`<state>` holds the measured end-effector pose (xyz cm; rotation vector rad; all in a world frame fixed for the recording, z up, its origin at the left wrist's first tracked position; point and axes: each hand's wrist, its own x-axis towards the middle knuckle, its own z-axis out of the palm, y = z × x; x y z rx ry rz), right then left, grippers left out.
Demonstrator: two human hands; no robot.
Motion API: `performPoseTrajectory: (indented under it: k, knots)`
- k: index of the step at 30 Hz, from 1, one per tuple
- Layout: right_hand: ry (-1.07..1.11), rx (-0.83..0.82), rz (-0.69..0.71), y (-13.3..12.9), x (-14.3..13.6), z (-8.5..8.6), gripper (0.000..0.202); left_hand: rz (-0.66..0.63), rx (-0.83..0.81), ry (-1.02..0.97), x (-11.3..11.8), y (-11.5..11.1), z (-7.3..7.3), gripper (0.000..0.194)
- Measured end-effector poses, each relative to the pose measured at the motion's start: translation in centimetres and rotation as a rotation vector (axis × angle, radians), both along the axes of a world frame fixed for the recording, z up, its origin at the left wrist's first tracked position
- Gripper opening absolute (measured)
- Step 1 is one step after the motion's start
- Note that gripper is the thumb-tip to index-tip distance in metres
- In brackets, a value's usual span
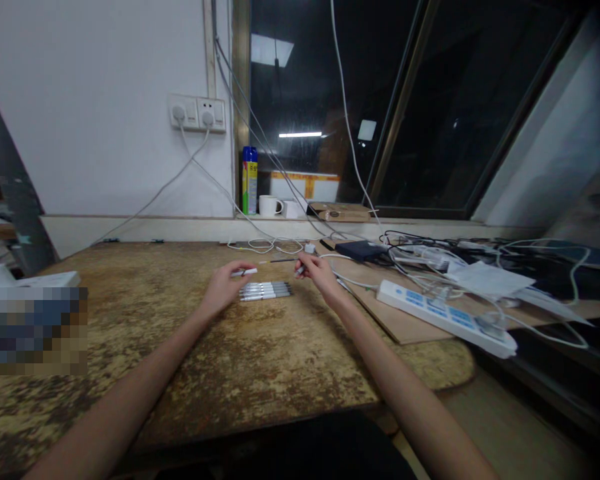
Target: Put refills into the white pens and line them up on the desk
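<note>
My left hand (223, 287) is closed on a white pen barrel (245, 272), which points to the right. Opposite it, my right hand (316, 272) pinches a thin dark pen refill (284, 260) that sticks out leftward toward the barrel, with a gap between them. A small light-coloured piece (300, 271) also shows at the right fingers; its kind is too small to tell. Just below and between both hands, several white pens (265, 291) lie side by side in a row on the worn wooden table (260, 360).
On the right, a white power strip (445, 317) lies on a brown board (380, 313), amid tangled cables (420, 257) and a dark box (359, 251). A spray can (249, 180), a white mug (270, 205) and a cardboard box (340, 212) stand on the window sill.
</note>
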<state>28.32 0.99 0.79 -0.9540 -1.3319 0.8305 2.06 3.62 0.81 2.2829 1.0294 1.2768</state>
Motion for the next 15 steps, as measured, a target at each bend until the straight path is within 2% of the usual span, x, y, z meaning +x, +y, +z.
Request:
performPoseTrajectory:
  k: [15]
  knots:
    - [-0.038,-0.039,0.023,-1.1,-0.6,0.7,0.05,0.002,-0.029,0.013,0.2,-0.3,0.3,0.026]
